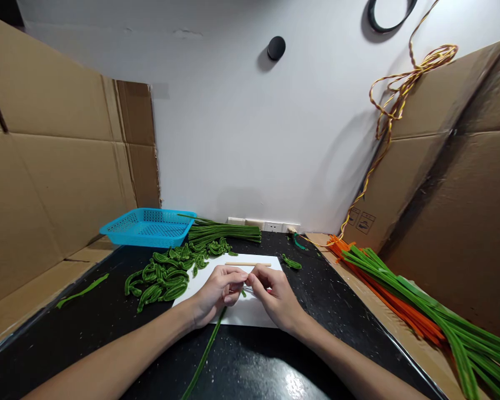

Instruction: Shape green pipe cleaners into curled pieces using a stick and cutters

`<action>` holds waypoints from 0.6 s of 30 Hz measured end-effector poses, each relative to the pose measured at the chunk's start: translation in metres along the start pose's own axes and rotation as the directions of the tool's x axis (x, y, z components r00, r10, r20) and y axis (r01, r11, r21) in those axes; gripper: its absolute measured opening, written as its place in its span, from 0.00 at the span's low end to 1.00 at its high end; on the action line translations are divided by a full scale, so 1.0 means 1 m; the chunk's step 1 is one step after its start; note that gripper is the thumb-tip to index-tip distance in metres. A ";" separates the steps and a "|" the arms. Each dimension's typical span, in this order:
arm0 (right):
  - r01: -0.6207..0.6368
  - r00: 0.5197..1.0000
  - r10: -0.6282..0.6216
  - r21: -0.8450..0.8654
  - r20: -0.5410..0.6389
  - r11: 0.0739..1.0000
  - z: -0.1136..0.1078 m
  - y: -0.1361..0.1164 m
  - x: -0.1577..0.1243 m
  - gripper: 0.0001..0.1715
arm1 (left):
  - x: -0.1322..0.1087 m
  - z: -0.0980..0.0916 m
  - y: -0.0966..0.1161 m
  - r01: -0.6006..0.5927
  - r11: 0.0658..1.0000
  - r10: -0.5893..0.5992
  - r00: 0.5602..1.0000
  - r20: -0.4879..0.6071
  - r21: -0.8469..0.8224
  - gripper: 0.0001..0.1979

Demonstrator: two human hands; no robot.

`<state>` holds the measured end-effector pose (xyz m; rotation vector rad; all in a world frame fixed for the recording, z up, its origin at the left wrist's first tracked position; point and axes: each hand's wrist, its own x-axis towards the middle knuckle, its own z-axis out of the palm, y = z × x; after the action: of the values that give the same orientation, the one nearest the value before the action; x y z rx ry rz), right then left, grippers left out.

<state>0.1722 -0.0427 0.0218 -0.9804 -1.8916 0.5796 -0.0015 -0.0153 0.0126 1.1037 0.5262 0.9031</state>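
My left hand (221, 289) is closed on a long green pipe cleaner (206, 349), whose tail hangs down over the black table toward me. Its fingertips meet those of my right hand (275, 294), which is also pinched shut at the stem's working end. A short green tip (244, 293) shows just under the fingers. Something thin and silvery with a bit of pink is partly hidden in my right palm; I cannot make out its kind. Both hands are above a white sheet (250, 318). A thin wooden stick (249, 264) lies on the sheet beyond them.
Left of the sheet are several looped green pipe-cleaner pieces (166, 275). Behind stand a blue basket (145, 240) and a green stem bundle (229, 233). Green (425, 305) and orange stems (394, 304) lie at right. Cardboard walls (58, 178) flank the black table (316, 344).
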 end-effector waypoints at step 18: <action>-0.017 0.999 0.015 0.051 0.029 0.999 -0.001 0.002 0.001 0.20 | 0.002 -0.002 0.000 -0.027 0.999 0.027 1.000 -0.006 0.037 0.15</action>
<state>0.1735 -0.0407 0.0217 -0.9599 -1.8865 0.6515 -0.0017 -0.0125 0.0116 1.1437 0.5364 0.9242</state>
